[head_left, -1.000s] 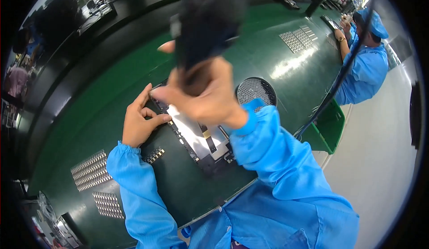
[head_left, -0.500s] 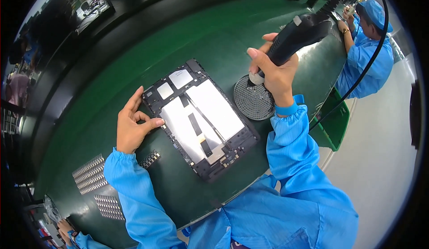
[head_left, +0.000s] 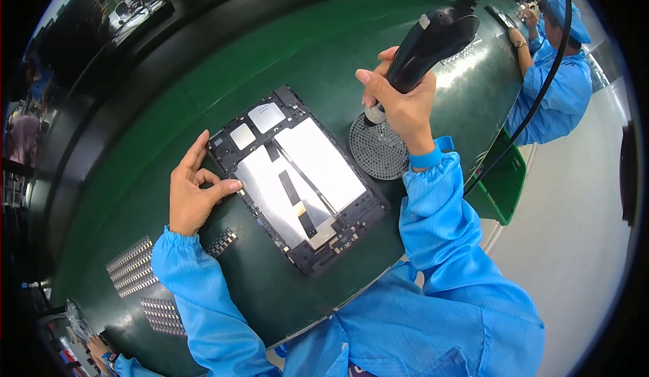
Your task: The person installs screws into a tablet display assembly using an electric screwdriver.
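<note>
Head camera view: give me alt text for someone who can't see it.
A person's right hand holds a black electric screwdriver over a round gridded tray, while the left hand touches an opened tablet on a green workbench. A blue-clad co-worker is at upper right.

Electronics workshop: open-backed tablet (head_left: 302, 179), uniformed co-worker (head_left: 558, 93).

Beyond the tablet (head_left: 338, 167), the bench (head_left: 203, 100) gives open passage. The dish (head_left: 380, 152) and black tool (head_left: 422, 49) obstruct the tablet's right, the left hand (head_left: 190, 194) its left.
</note>
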